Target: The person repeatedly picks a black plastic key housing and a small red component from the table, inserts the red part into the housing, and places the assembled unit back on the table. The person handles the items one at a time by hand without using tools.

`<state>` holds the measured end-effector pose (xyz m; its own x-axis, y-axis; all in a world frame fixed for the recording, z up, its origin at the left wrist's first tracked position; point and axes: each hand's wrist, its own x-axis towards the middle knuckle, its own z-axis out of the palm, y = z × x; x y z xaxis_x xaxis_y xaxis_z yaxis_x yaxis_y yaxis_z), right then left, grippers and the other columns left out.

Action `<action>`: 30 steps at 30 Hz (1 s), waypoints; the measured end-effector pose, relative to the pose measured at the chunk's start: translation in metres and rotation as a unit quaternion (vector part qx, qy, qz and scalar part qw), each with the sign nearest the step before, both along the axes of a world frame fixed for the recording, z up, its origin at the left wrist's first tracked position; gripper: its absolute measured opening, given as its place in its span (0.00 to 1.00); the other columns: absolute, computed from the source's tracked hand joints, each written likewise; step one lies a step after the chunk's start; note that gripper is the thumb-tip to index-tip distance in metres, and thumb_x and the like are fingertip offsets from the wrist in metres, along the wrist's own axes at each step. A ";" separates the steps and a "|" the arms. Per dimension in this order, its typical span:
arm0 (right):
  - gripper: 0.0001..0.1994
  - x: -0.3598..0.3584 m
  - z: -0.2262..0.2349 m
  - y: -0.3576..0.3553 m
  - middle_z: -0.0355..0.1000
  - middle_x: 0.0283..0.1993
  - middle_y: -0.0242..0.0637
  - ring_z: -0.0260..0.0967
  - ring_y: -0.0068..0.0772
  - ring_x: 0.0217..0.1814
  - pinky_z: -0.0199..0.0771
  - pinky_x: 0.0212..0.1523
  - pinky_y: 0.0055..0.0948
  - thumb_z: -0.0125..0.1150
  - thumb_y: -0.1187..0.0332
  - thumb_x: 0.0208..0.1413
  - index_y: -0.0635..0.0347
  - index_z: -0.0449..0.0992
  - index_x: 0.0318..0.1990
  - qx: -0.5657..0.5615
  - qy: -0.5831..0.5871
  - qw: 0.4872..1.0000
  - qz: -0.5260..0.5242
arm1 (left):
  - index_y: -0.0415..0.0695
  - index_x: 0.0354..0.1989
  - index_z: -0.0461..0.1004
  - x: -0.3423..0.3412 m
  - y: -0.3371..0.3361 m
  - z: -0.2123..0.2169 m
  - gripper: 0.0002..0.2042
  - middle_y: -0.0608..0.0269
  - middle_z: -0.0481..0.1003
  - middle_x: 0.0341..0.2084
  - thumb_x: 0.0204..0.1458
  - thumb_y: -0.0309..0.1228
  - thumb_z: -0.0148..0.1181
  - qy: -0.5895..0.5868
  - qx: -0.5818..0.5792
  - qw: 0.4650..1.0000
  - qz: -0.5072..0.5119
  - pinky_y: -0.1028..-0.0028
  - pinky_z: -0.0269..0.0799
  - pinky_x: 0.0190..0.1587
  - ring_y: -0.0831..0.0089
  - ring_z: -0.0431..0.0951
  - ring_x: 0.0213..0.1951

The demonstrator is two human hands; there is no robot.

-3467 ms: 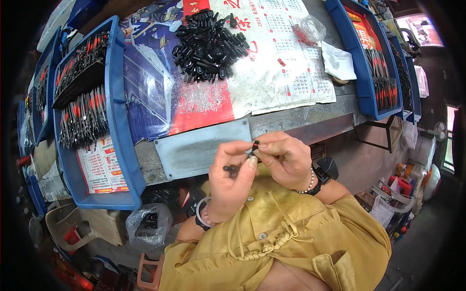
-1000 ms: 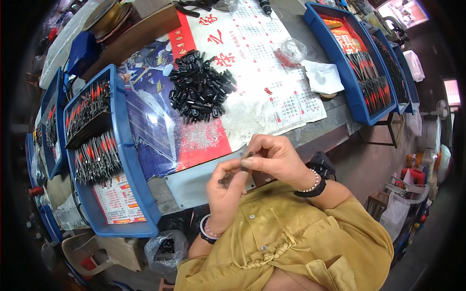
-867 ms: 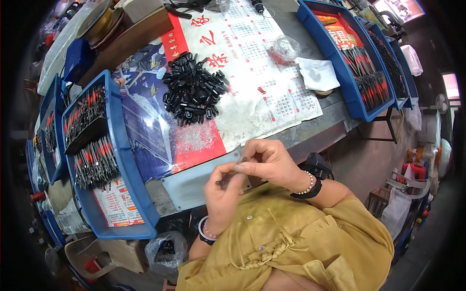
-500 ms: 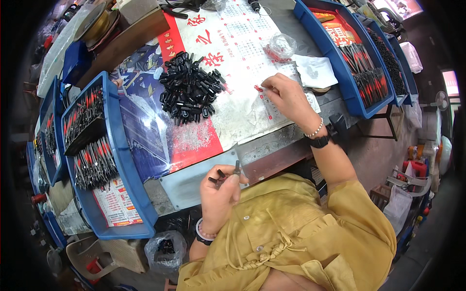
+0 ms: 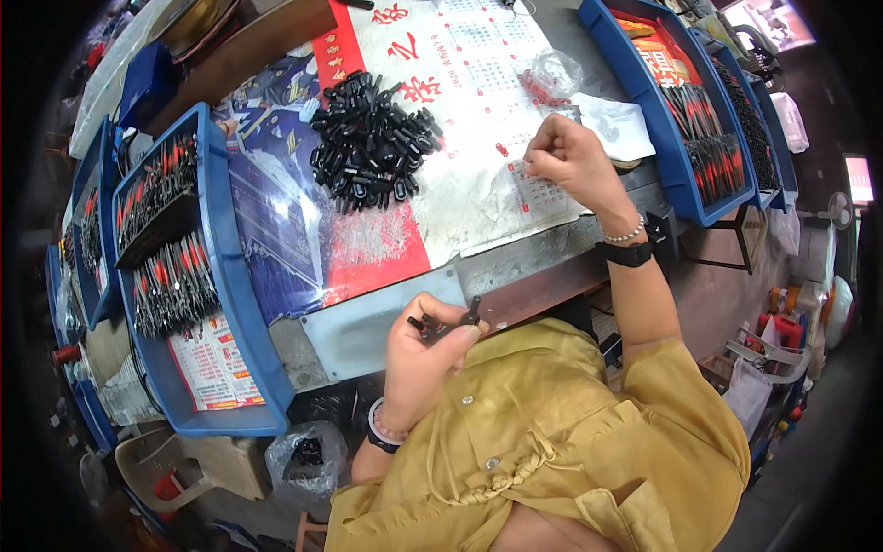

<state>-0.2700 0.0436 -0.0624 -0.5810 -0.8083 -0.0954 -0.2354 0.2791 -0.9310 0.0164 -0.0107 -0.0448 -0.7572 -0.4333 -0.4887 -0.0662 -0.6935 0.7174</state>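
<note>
Left hand [image 5: 425, 345] gripped black part [image 5: 441, 322]; right hand [image 5: 570, 158] pinched closed over bench [image 5: 515, 267], contents unclear.

Your left hand [image 5: 425, 354] grips a small black plastic part [image 5: 448, 323] near your chest. Your right hand [image 5: 568, 158] is pinched shut over the calendar sheet [image 5: 478, 110] on the tabletop [image 5: 524, 267], beside small red pieces [image 5: 501, 149]. A pile of black parts [image 5: 368, 143] lies left of it.

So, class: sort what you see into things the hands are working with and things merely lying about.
In use:
left hand holding small black part
right hand by red bits
black parts pile

Lying about:
white cloth
blue trays
plastic bag
</note>
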 end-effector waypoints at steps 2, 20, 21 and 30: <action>0.04 0.014 0.012 0.004 0.74 0.29 0.35 0.74 0.22 0.31 0.74 0.30 0.20 0.59 0.77 0.52 0.69 0.72 0.32 -0.034 -0.063 0.997 0.002 | 0.43 0.32 0.63 -0.001 0.000 -0.001 0.09 0.51 0.76 0.30 0.50 0.20 0.59 0.010 -0.014 1.000 -0.007 0.84 0.62 0.19 0.85 0.65 0.17; 0.06 0.123 0.036 0.022 0.73 0.31 0.35 0.72 0.21 0.30 0.72 0.31 0.18 0.56 0.76 0.57 0.71 0.74 0.39 -0.017 -0.328 0.941 0.086 | 0.38 0.42 0.67 0.008 0.004 0.005 0.08 0.72 0.71 0.28 0.56 0.23 0.57 0.015 -0.105 0.994 0.007 0.86 0.62 0.28 0.90 0.65 0.25; 0.06 0.123 0.035 0.022 0.73 0.31 0.35 0.72 0.21 0.30 0.72 0.31 0.18 0.56 0.76 0.57 0.71 0.74 0.39 -0.009 -0.342 0.937 0.076 | 0.38 0.42 0.67 0.009 0.004 0.006 0.08 0.72 0.71 0.28 0.56 0.23 0.58 0.021 -0.101 0.995 0.007 0.86 0.63 0.30 0.90 0.66 0.27; 0.04 0.128 0.032 0.022 0.73 0.32 0.38 0.72 0.21 0.28 0.74 0.30 0.18 0.57 0.77 0.56 0.69 0.73 0.36 -0.005 -0.338 0.939 0.067 | 0.38 0.41 0.69 0.014 0.003 0.006 0.08 0.71 0.72 0.31 0.55 0.23 0.58 0.034 -0.109 0.993 -0.003 0.85 0.65 0.36 0.89 0.67 0.33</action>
<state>-0.1417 0.0656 -0.0309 -0.2828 -0.8729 -0.3974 0.3781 0.2793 -0.8826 0.0309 -0.0082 -0.0387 -0.7885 -0.5180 -0.3316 -0.0164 -0.5213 0.8532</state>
